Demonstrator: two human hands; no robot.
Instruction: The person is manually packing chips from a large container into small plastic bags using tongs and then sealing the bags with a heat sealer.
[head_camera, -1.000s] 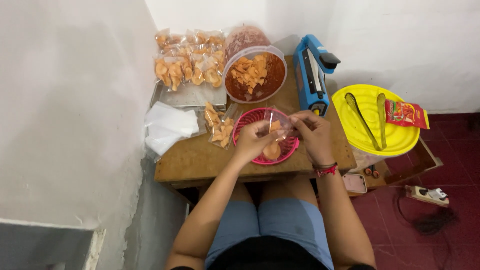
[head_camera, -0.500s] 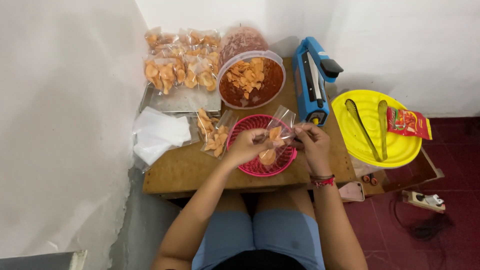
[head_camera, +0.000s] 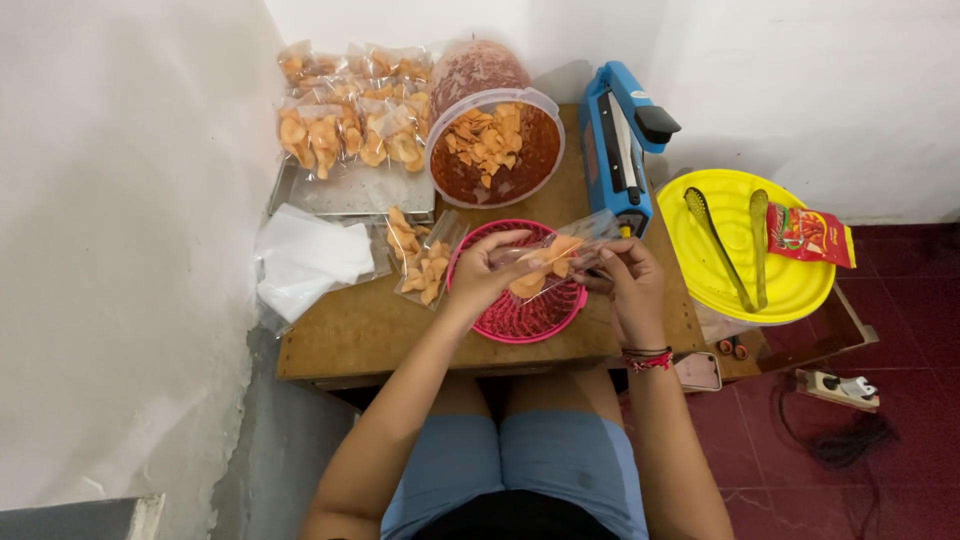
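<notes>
While both hands work above it, the wooden table carries the whole lot, entered here from largest to smallest. Yellow round tray, off the table's right edge, bearing two tongs and a red snack packet. Blue heat sealer, at the table's back right, just beside the hands. Clear tub of red seasoning and orange chips, at the back centre. Row of filled chip bags, back left, on a metal sheet. Stack of empty clear bags, at the left edge, overhanging slightly. Pink perforated basket, directly under the hands. One filled bag, lying flat just left of the basket. Small clear plastic bag holding a few orange chips — held in the air over the basket, its mouth towards the sealer. Left hand grips the bag's lower end; right hand pinches its upper end. Risks, as judged: the bag's mouth looks unsealed, so a tilt or a loosened pinch could spill chips, though the basket below would likely catch them; a hard squeeze could crack the chips — they look brittle; an elbow swing could brush the overhanging stack off the edge.
</notes>
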